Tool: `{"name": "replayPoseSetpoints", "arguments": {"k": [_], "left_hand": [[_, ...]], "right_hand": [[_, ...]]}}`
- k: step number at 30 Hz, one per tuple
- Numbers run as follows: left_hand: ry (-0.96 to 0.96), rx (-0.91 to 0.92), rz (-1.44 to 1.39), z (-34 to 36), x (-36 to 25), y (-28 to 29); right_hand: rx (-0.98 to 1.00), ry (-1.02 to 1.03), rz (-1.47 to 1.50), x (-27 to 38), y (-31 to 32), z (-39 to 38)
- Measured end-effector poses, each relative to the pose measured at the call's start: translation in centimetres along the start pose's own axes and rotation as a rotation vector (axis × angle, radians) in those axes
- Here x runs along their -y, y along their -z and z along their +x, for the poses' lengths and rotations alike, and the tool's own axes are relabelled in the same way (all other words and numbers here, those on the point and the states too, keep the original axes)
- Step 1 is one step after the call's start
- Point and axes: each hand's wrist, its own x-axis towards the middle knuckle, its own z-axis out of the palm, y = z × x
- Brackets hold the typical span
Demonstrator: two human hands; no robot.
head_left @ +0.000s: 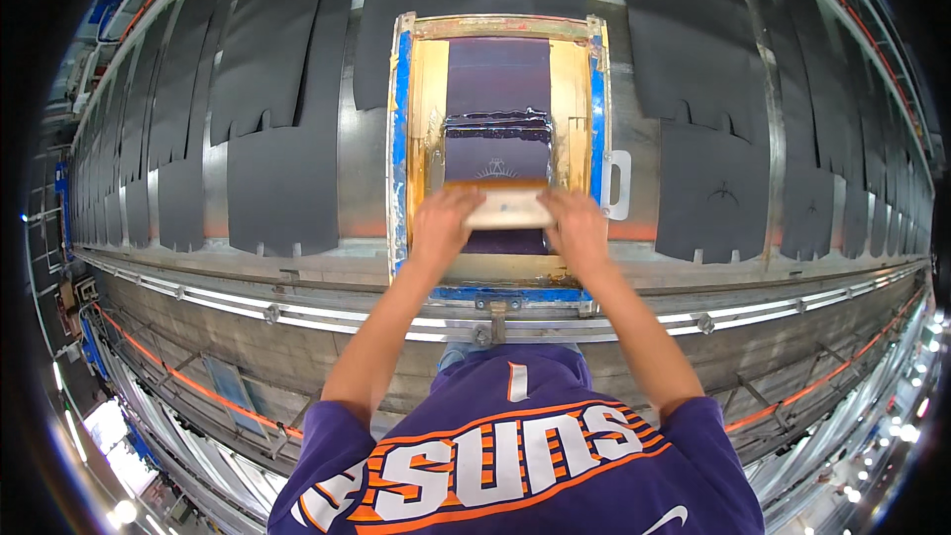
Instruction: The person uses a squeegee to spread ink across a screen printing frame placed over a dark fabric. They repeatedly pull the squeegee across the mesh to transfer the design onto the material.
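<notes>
The person's left hand [443, 223] and right hand [578, 228] are apart, each clamped on one end of a pale squeegee [507, 208]; the squeegee stands crosswise over the near half of the screen [498, 74], inside the frame [500, 28]; its edges are slightly blurred. A short strip of screen shows between it and the frame's near side; a longer stretch runs to the far side, crossed midway by glossy dark ink [497, 123]. Yellowish margins [572, 79] lie between screen and frame on the left and right; the hands are over them, close to the side edges, so sideways room is slim; the forearms cross the frame's near side. Blue tape [401, 119] lines the frame; a white handle [620, 184] sits at its right edge; dark sheets [282, 183] spread left and right; a metal rail [654, 327] runs along the near side.
</notes>
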Motion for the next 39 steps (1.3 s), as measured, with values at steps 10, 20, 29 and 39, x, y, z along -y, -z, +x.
{"name": "replayPoseSetpoints", "arguments": {"k": [10,20,29,39], "left_hand": [[0.121,0.023,-0.195,9.7,4.2,3.3],[-0.058,0.043,0.053,-3.6,0.3,-0.5],[0.055,0.037,-0.142,7.8,5.1,3.6],[-0.129,-0.084,-0.051,-4.1,2.2,0.3]], "right_hand": [[-0.104,0.084,-0.002,-2.1,3.3,10.0],[0.001,-0.007,0.146,0.5,0.1,-4.0],[-0.375,-0.411,0.296,-10.6,0.8,1.9],[-0.58,-0.507,0.346,-6.8,1.9,4.7]]}}
